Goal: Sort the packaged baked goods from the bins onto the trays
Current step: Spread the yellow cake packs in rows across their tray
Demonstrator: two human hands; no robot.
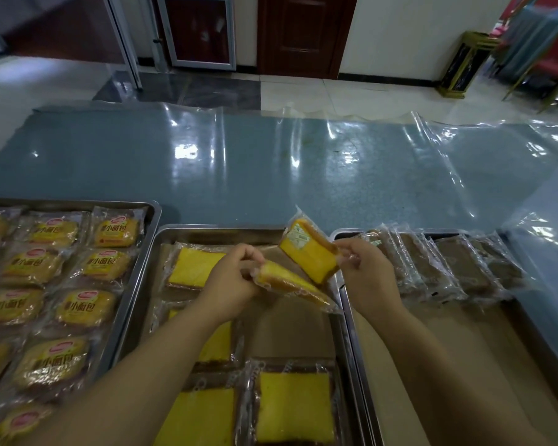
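My left hand grips a wrapped yellow cake slice by its left end, held tilted above the middle metal tray. My right hand pinches the wrapper edge of a second yellow cake slice, held up over the tray's far right corner. The two slices almost touch. Several wrapped yellow cake slices lie flat on brown paper in the middle tray. My left forearm hides part of them.
A left tray is filled with several small bread packs with red and yellow labels. A right tray holds a row of brown wrapped cakes at its far end. Clear plastic film covers the blue table beyond.
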